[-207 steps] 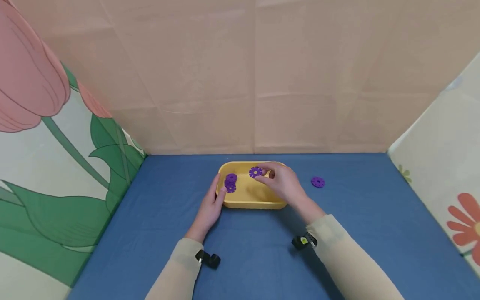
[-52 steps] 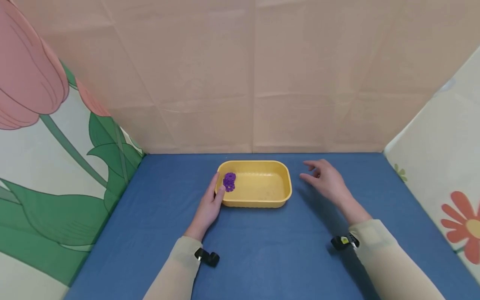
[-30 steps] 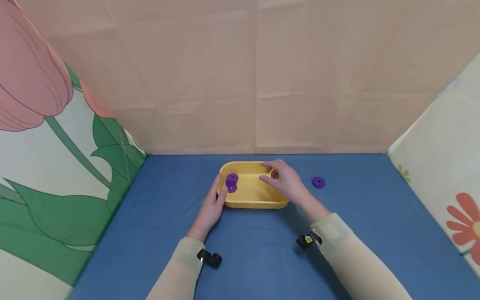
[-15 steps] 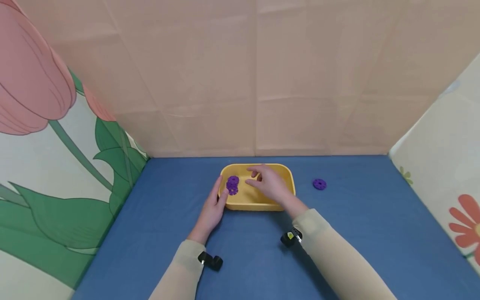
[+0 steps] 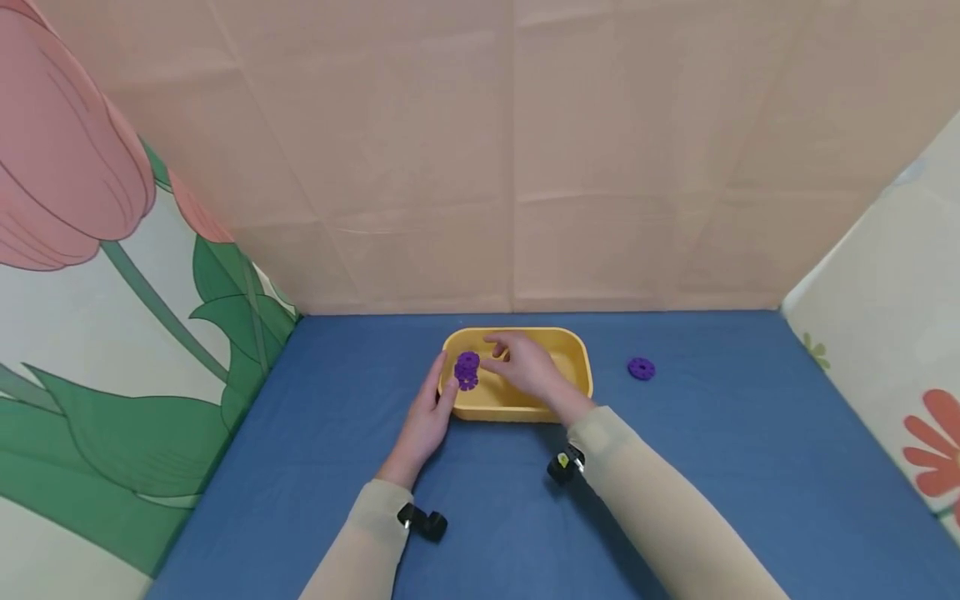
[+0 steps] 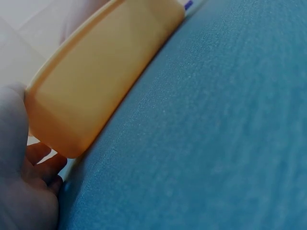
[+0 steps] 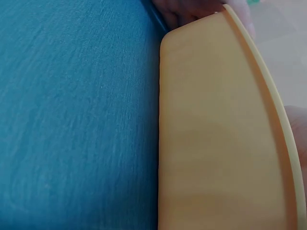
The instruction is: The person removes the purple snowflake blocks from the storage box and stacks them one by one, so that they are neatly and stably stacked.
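In the head view, a shallow yellow tray (image 5: 517, 412) stands on the blue tabletop. My left hand (image 5: 423, 421) grips its left end, thumb at the rim and fingers on the outer wall; the left wrist view shows those fingers (image 6: 50, 167) against the tray's end. Several purple notched discs (image 5: 467, 371) lie overlapping inside at the left. Over the tray is my right hand (image 5: 528, 369), its thumb and index finger apart beside the discs, the other fingers curled, nothing visible between them. Another purple notched disc (image 5: 641, 368) lies on the table right of the tray.
The blue cloth (image 5: 720, 467) covers the table. A beige sheet (image 5: 510, 167) hangs along the back edge, with flower-printed panels at left (image 5: 135, 375) and right (image 5: 892, 292). The tray's long near wall (image 7: 206, 124) fills much of the right wrist view.
Earlier my right hand held a purple notched disc over the tray, later reaching right of it. It has since moved left to the discs inside. My left hand has stayed on the tray.
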A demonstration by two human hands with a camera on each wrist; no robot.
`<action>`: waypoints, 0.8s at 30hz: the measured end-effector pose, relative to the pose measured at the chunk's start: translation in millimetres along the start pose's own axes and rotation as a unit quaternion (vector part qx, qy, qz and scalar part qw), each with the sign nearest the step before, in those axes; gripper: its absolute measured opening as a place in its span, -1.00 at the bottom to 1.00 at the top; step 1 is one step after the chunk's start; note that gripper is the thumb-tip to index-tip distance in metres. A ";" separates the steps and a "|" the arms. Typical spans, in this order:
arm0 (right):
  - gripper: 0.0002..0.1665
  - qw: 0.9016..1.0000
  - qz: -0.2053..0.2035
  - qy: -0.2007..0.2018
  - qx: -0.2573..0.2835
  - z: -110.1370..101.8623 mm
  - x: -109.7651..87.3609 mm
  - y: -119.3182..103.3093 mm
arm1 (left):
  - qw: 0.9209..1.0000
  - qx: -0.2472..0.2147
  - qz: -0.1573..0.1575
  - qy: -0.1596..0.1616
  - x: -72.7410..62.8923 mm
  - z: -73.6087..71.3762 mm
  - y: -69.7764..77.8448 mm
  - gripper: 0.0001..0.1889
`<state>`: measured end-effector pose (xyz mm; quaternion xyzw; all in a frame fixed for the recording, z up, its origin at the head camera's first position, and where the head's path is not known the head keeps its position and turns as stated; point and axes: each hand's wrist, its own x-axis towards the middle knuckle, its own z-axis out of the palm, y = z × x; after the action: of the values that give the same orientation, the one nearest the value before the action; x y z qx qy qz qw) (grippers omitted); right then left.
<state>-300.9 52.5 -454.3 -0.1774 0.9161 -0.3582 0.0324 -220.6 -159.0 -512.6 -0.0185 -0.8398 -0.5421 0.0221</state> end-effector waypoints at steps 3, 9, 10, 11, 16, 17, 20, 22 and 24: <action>-0.39 1.000 -0.009 -0.010 -0.001 3.8 4.0 -0.8 | 1.000 -0.001 0.006 0.001 0.1 -0.1 -1.1 -0.36; -0.41 0.999 -0.037 -0.033 0.013 12.0 12.9 4.1 | 1.000 -0.001 0.024 0.000 0.7 -0.2 -3.2 -0.34; -0.41 0.998 -0.039 -0.038 0.017 13.0 14.7 5.9 | 1.000 -0.001 0.026 -0.001 0.9 -0.1 -3.4 -0.34; -0.40 0.998 -0.042 -0.039 0.018 14.9 17.0 8.8 | 1.000 -0.001 0.027 -0.002 1.1 -0.1 -3.7 -0.34; -0.37 0.997 -0.048 -0.057 0.023 23.5 28.3 23.6 | 1.000 0.002 0.015 -0.002 0.8 -0.1 -1.9 -0.35; -0.36 0.997 -0.049 -0.058 0.020 25.3 30.5 27.0 | 1.000 0.004 0.013 -0.002 0.7 0.0 -1.2 -0.35; -0.34 0.996 -0.041 -0.071 0.019 27.6 32.9 29.4 | 1.000 0.006 0.007 -0.002 0.4 0.2 -0.2 -0.35; -0.34 0.996 -0.046 -0.073 0.012 28.8 33.5 29.8 | 1.000 0.007 0.005 -0.001 0.6 0.3 -0.8 -0.35; -0.33 0.996 -0.045 -0.081 0.010 25.6 29.4 24.3 | 1.000 0.008 0.003 -0.002 0.7 0.3 -1.3 -0.35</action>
<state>-330.9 42.3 -487.5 -0.2470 0.8979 -0.3526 0.0923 -221.3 -159.2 -513.9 -0.0214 -0.8439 -0.5356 0.0224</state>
